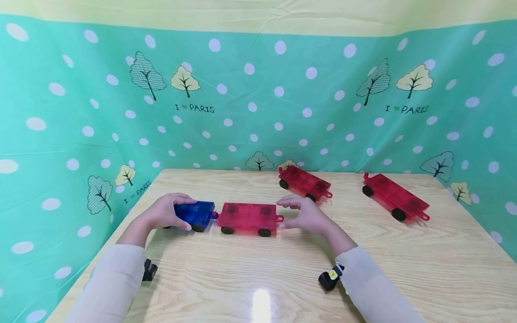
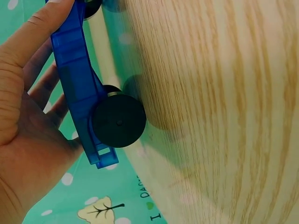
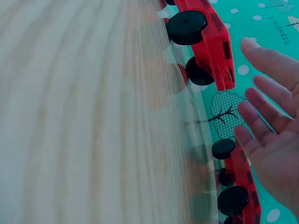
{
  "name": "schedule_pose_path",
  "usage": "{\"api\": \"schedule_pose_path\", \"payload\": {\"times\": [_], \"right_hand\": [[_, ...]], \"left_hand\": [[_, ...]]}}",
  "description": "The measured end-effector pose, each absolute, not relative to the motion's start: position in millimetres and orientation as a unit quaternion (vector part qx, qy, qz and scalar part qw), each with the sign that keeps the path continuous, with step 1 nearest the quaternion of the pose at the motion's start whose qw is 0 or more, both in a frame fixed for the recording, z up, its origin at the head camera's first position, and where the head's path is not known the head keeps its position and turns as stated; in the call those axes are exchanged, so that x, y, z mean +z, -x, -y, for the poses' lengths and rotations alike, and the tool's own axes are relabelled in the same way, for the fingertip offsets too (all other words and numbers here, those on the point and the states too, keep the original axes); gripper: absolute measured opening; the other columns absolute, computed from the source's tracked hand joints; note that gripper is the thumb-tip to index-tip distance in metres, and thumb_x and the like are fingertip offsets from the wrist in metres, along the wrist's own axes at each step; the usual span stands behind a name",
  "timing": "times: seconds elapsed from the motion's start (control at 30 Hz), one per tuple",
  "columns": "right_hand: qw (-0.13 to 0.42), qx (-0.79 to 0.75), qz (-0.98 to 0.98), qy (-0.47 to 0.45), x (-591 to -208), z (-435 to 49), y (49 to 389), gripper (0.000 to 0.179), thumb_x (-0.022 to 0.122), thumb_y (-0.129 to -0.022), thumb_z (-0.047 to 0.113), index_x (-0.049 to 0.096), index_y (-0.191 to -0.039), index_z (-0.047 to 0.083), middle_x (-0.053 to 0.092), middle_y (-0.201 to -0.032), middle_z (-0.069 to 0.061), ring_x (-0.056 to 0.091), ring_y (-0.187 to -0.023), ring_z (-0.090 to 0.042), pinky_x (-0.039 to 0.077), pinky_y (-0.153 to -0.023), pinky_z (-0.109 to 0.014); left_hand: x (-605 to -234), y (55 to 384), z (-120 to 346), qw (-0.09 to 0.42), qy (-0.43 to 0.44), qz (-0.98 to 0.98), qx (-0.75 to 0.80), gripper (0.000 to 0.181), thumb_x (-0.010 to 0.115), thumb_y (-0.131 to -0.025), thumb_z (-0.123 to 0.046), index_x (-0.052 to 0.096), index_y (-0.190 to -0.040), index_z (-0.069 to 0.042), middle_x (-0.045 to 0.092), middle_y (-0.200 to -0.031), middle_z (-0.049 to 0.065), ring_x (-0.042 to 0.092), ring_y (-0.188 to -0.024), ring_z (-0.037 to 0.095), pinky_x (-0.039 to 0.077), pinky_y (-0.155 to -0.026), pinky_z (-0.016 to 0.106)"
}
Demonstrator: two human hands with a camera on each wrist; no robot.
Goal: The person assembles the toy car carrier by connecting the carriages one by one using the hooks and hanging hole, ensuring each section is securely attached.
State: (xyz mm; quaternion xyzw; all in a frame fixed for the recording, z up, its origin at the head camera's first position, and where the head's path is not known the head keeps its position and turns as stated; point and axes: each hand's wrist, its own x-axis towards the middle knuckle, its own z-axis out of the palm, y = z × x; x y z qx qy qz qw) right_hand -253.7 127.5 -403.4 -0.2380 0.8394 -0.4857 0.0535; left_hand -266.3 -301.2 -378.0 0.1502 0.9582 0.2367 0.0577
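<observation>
My left hand [image 1: 166, 211] grips a translucent blue toy train car [image 1: 200, 212] from above, thumb on its near side and fingers across the far side. In the left wrist view, the black wheel [image 2: 119, 120] of this car shows beside the palm. A translucent red car [image 1: 247, 217] stands to the right, its left end meeting the blue car's coupling. Close to that red car's right-hand loop, my right hand [image 1: 306, 216] holds nothing, its thumb and fingers spread apart. The right wrist view shows the fingers [image 3: 258, 116] apart from the red car.
Two more red cars stand farther back on the wooden table [image 1: 242, 273]: one [image 1: 304, 181] behind my right hand, another [image 1: 396, 195] toward the right. A green dotted cloth [image 1: 250, 107] rises along the table's back and left edges.
</observation>
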Motion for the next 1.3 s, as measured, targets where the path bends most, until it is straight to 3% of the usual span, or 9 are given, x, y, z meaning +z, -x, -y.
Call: {"api": "schedule_pose_path", "payload": {"times": [0.37, 0.63, 0.9, 1.1, 1.3], "right_hand": [[-0.025, -0.519, -0.826, 0.219, -398, -139, 249, 0.041, 0.083, -0.077, 0.011, 0.072, -0.116, 0.014, 0.061, -0.116, 0.000, 0.053, -0.107, -0.025, 0.042, -0.097, -0.056], [-0.059, -0.523, -0.821, 0.223, -387, -145, 253, 0.042, 0.084, -0.077, 0.012, 0.072, -0.117, 0.012, 0.061, -0.111, -0.003, 0.054, -0.104, -0.035, 0.043, -0.093, -0.058], [-0.060, -0.475, -0.853, 0.210, -369, -155, 267, 0.052, 0.085, -0.077, 0.020, 0.067, -0.125, 0.012, 0.056, -0.125, -0.008, 0.053, -0.110, -0.033, 0.045, -0.093, -0.052], [-0.027, -0.457, -0.870, 0.181, -363, -165, 285, 0.059, 0.084, -0.079, 0.023, 0.061, -0.133, 0.015, 0.049, -0.136, -0.008, 0.047, -0.120, -0.033, 0.044, -0.097, -0.052], [-0.015, -0.454, -0.876, 0.163, -365, -169, 302, 0.062, 0.083, -0.079, 0.025, 0.059, -0.135, 0.015, 0.046, -0.139, -0.010, 0.042, -0.123, -0.035, 0.045, -0.095, -0.050]], "left_hand": [[-383, 265, 305, 0.053, -0.160, -0.957, 0.237, 0.082, 0.093, -0.060, -0.038, 0.064, -0.131, -0.010, 0.051, -0.139, 0.020, 0.039, -0.130, 0.047, 0.033, -0.103, 0.064], [-383, 265, 305, 0.053, -0.162, -0.955, 0.242, 0.082, 0.093, -0.060, -0.039, 0.063, -0.131, -0.009, 0.051, -0.138, 0.020, 0.038, -0.129, 0.048, 0.033, -0.102, 0.064], [-381, 265, 307, 0.056, -0.159, -0.955, 0.242, 0.083, 0.093, -0.060, -0.039, 0.063, -0.132, -0.010, 0.051, -0.139, 0.019, 0.038, -0.130, 0.048, 0.033, -0.102, 0.064], [-381, 266, 307, 0.055, -0.164, -0.956, 0.238, 0.082, 0.093, -0.061, -0.039, 0.063, -0.132, -0.009, 0.051, -0.138, 0.020, 0.038, -0.129, 0.048, 0.034, -0.102, 0.064], [-380, 267, 307, 0.053, -0.164, -0.956, 0.235, 0.082, 0.093, -0.061, -0.039, 0.063, -0.132, -0.009, 0.052, -0.138, 0.020, 0.038, -0.129, 0.048, 0.034, -0.102, 0.064]]}}
